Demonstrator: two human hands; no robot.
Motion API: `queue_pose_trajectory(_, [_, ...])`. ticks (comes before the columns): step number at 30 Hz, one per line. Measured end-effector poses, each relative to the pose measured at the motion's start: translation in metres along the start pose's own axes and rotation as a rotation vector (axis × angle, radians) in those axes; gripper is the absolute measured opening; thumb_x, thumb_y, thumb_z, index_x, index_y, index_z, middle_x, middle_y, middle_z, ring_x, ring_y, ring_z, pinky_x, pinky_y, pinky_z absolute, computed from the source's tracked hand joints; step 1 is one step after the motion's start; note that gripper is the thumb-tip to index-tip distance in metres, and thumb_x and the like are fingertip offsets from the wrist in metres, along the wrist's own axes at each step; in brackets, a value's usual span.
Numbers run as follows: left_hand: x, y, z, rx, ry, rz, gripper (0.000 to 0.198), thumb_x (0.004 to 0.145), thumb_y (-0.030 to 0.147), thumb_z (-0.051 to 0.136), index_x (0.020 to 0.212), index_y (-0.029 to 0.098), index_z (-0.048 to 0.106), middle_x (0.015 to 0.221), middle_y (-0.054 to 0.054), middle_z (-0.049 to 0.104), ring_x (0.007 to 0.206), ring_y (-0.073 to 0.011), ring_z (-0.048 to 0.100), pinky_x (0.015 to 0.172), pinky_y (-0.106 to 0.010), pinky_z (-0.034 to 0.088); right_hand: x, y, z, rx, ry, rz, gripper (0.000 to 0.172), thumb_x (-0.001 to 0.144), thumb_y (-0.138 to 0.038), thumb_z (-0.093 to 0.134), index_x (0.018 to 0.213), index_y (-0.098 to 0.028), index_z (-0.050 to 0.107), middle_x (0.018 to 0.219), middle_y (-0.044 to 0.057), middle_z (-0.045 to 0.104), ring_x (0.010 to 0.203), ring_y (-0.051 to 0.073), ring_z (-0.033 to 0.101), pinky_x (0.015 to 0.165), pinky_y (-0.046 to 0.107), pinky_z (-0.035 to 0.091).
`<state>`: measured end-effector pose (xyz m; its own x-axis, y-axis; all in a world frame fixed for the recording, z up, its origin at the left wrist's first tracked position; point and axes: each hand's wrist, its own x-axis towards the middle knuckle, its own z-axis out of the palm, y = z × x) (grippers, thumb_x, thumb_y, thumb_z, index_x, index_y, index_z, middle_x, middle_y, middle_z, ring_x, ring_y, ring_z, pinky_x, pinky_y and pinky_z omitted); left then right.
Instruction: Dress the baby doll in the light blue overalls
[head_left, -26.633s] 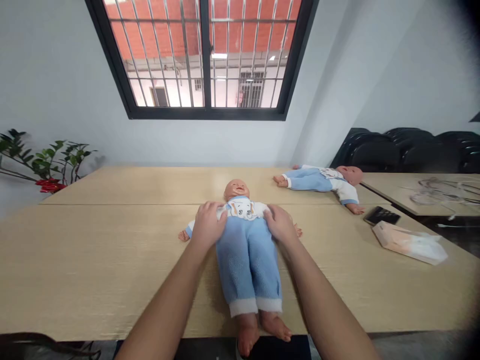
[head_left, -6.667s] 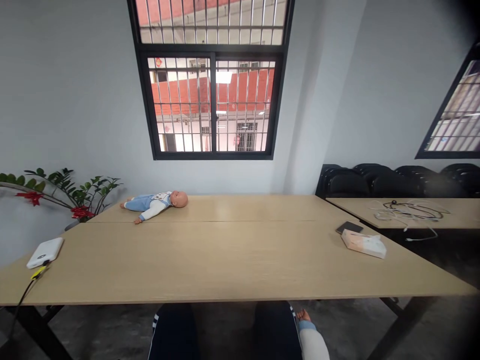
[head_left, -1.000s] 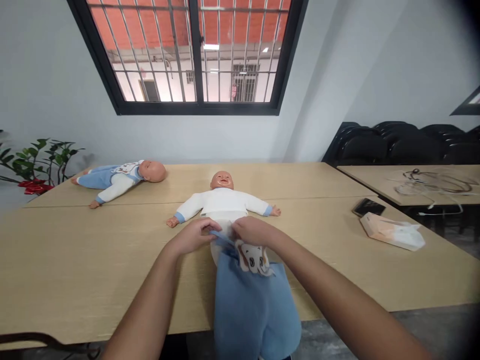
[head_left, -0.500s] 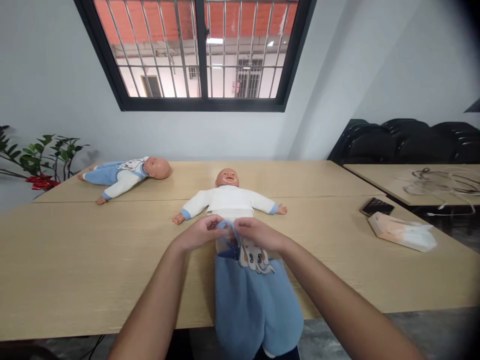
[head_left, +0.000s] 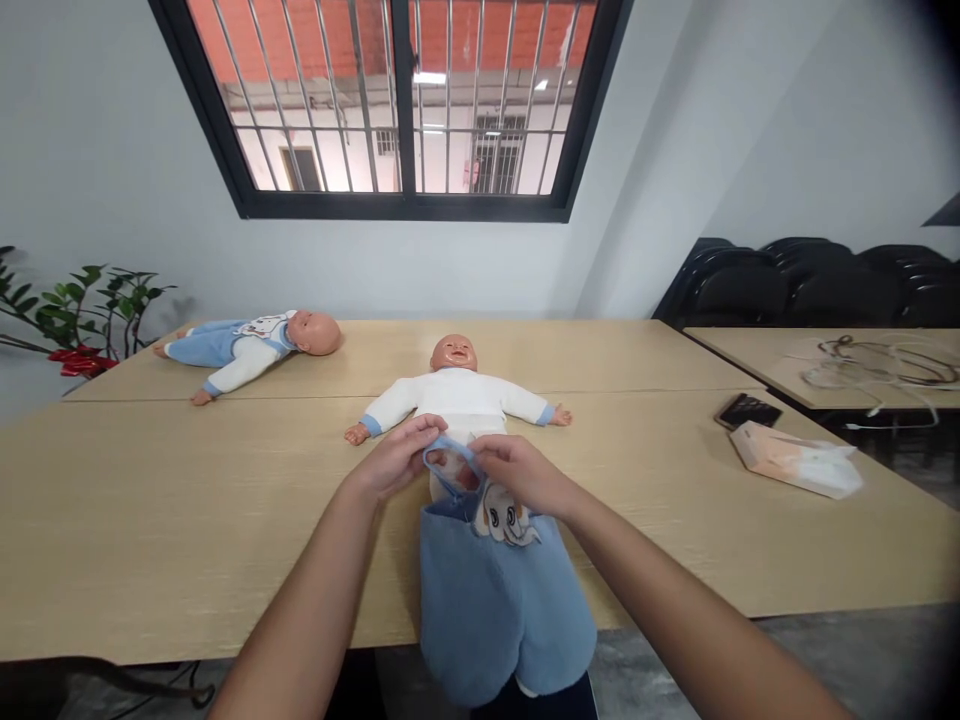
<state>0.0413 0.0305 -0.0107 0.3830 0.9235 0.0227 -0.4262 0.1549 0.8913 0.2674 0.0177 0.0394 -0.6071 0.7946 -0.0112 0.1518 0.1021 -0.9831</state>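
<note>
A baby doll (head_left: 459, 392) in a white top with blue cuffs lies face up on the table, arms spread and head toward the window. Blue overalls (head_left: 495, 590) with a white cartoon animal patch cover its lower body and hang over the table's front edge. At the doll's waist, my left hand (head_left: 401, 455) pinches one side of a blue strap loop on the overalls. The loop's other side is between the fingers of my right hand (head_left: 521, 468), just above the patch. Between my hands the loop is spread open. The overalls hide the doll's legs.
A second dressed doll (head_left: 259, 340) lies at the table's back left, near a potted plant (head_left: 82, 310). On the right are a phone (head_left: 748, 411) and a tissue pack (head_left: 795, 460). Cables (head_left: 885, 360) lie on another table, with stacked black chairs (head_left: 795, 280) behind.
My left hand has shifted slightly left and up. The strap loop between my hands is now spread wider. The overalls' hanging part has swung a little left.
</note>
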Motion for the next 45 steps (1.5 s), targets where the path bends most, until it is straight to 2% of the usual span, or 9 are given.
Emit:
queue_pose_trajectory(6, [-0.002,0.002,-0.004,0.040,-0.071,0.058,0.032,0.079,0.028,0.081,0.102,0.018,0.062,0.087,-0.001,0.061,0.077,-0.0125,0.059,0.074,-0.026,0.044,-0.002,0.000,-0.001,0.143,0.008,0.068,0.036,0.095,-0.053,0.058,0.093,-0.018,0.066,0.083,0.006,0.072,0.076,0.020,0.068,0.073,0.033,0.051])
queue_pose_trajectory(9, [0.000,0.000,-0.006,0.148,-0.042,0.076,0.031,0.082,0.030,0.080,0.104,0.019,0.062,0.088,0.001,0.061,0.077,-0.0115,0.058,0.074,-0.025,0.043,-0.004,0.006,0.003,-0.094,0.132,0.037,0.032,0.091,-0.050,0.065,0.105,-0.022,0.060,0.086,0.003,0.070,0.074,0.019,0.064,0.067,0.030,0.047])
queue_pose_trajectory(14, [0.002,-0.002,-0.006,0.210,0.000,0.101,0.036,0.082,0.036,0.081,0.106,0.019,0.062,0.086,0.002,0.058,0.076,-0.0106,0.054,0.072,-0.024,0.041,-0.004,0.010,0.008,-0.534,0.322,-0.029,0.010,0.091,-0.031,0.062,0.087,-0.022,0.062,0.086,0.003,0.067,0.075,0.017,0.058,0.069,0.029,0.041])
queue_pose_trajectory(21, [0.000,0.002,0.000,0.085,0.009,0.046,0.035,0.080,0.038,0.083,0.103,0.018,0.065,0.081,0.002,0.057,0.070,-0.0090,0.052,0.067,-0.022,0.040,-0.005,0.006,-0.004,0.368,0.098,0.094,0.038,0.086,-0.052,0.074,0.087,-0.019,0.056,0.077,0.000,0.059,0.068,0.014,0.053,0.061,0.026,0.041])
queue_pose_trajectory(24, [-0.001,0.002,0.000,0.018,-0.023,0.018,0.034,0.080,0.036,0.082,0.103,0.018,0.066,0.081,0.002,0.056,0.069,-0.0083,0.051,0.068,-0.022,0.041,-0.006,0.009,-0.007,0.565,0.100,0.104,0.042,0.079,-0.049,0.084,0.091,-0.020,0.056,0.079,0.000,0.060,0.071,0.013,0.057,0.062,0.024,0.044])
queue_pose_trajectory(34, [-0.002,0.002,-0.006,0.123,-0.054,0.096,0.035,0.078,0.028,0.083,0.106,0.019,0.063,0.096,-0.001,0.061,0.082,-0.0112,0.058,0.077,-0.025,0.045,-0.013,-0.003,-0.004,0.425,0.065,0.062,0.042,0.082,-0.042,0.083,0.108,-0.019,0.061,0.078,-0.001,0.064,0.068,0.011,0.058,0.058,0.021,0.041])
queue_pose_trajectory(38, [-0.002,-0.003,-0.001,0.411,-0.115,0.089,0.044,0.076,0.026,0.083,0.115,0.020,0.063,0.104,-0.004,0.064,0.094,-0.0167,0.060,0.079,-0.027,0.047,-0.015,-0.003,-0.004,0.481,0.092,0.068,0.042,0.081,-0.042,0.084,0.108,-0.020,0.061,0.081,-0.001,0.066,0.064,0.010,0.057,0.054,0.020,0.040])
queue_pose_trajectory(42, [0.005,-0.014,0.001,0.704,-0.031,0.122,0.029,0.082,0.025,0.071,0.110,0.020,0.066,0.094,-0.002,0.064,0.079,-0.0153,0.060,0.067,-0.026,0.046,-0.015,-0.001,-0.004,0.471,0.124,0.021,0.041,0.078,-0.040,0.086,0.106,-0.020,0.064,0.083,0.000,0.069,0.068,0.012,0.063,0.060,0.022,0.046])
queue_pose_trajectory(45, [0.010,-0.016,-0.004,0.668,0.081,0.191,0.030,0.079,0.024,0.070,0.108,0.020,0.064,0.096,-0.002,0.067,0.080,-0.0157,0.064,0.070,-0.027,0.051,-0.016,0.000,-0.004,0.466,0.115,-0.005,0.039,0.078,-0.038,0.087,0.106,-0.021,0.066,0.086,0.001,0.071,0.071,0.013,0.065,0.064,0.024,0.048])
